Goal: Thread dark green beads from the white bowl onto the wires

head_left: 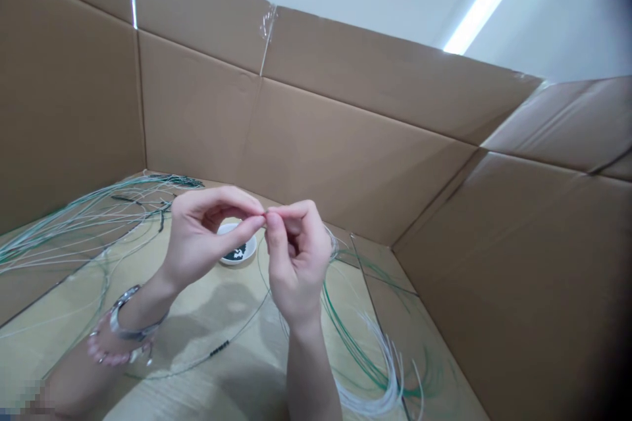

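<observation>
Around us, tall cardboard walls (345,164) are enclosing the desk (212,306), and this narrow room could be making wide elbow movements risky. To the left, a spread of green and white strands (74,227) is reaching to the desk's far left corner; if our left forearm is sweeping outward, it could be dragging them. Across the right edge, a looped bundle (385,385) is curving near our right forearm, so a careless pull could be tangling it.

Our left hand (195,243) and our right hand (296,270) are meeting over the desk's far half, each pressing thumb and forefinger together at the tips, other fingers curling inward. What they are pinching we cannot tell; it is too small. If one fingertip is rolling or slipping, this thing could be dropping out of sight.

Toward the far edge, a white bowl (251,252) is showing behind the left thumb, holding small dark pieces (234,254). A lowered knuckle could be tipping it and scattering them.

On the left wrist, a pink bracelet (116,350) is hanging near a thin strand (249,320) and could be catching it. This strand is running from below the hands toward the near left corner, carrying a short black row (218,348); its ends we are not seeing, and from a loose one the pieces could be sliding off.
</observation>
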`<act>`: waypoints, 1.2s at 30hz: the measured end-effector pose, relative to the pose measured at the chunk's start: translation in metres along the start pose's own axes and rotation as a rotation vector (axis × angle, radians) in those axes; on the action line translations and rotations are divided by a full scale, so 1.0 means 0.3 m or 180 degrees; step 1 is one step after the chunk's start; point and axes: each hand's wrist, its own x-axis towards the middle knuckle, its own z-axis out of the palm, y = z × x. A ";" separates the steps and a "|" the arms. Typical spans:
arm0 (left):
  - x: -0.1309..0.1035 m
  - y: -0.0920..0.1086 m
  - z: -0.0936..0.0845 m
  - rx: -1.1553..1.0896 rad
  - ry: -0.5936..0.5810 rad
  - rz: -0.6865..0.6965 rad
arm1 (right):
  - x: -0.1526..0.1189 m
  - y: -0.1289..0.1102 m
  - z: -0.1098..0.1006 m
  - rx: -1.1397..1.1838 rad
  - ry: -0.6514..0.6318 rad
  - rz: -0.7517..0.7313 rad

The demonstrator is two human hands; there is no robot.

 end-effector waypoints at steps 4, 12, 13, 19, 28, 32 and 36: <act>0.013 -0.008 -0.023 -0.0219 -0.0036 -0.0107 | -0.002 0.001 -0.008 0.0411 -0.0295 0.0274; 0.037 -0.021 -0.064 0.0291 -0.0546 0.0811 | 0.009 -0.012 -0.015 0.1517 -0.0823 0.1070; 0.038 -0.022 -0.067 0.0443 -0.0545 0.0950 | 0.010 -0.013 -0.015 0.1550 -0.0851 0.1111; 0.039 -0.024 -0.072 0.0917 -0.0495 0.1226 | 0.007 -0.014 -0.014 0.1482 -0.0847 0.1113; 0.034 -0.027 -0.060 0.0577 -0.0244 0.0556 | 0.001 -0.013 -0.015 0.0297 -0.0615 0.0597; 0.030 -0.022 -0.052 0.0426 -0.0209 0.0347 | 0.007 -0.001 -0.008 -0.0186 -0.0404 0.0202; 0.028 -0.016 -0.044 0.0131 -0.0175 0.0066 | 0.007 -0.002 -0.001 -0.0295 -0.0176 0.0033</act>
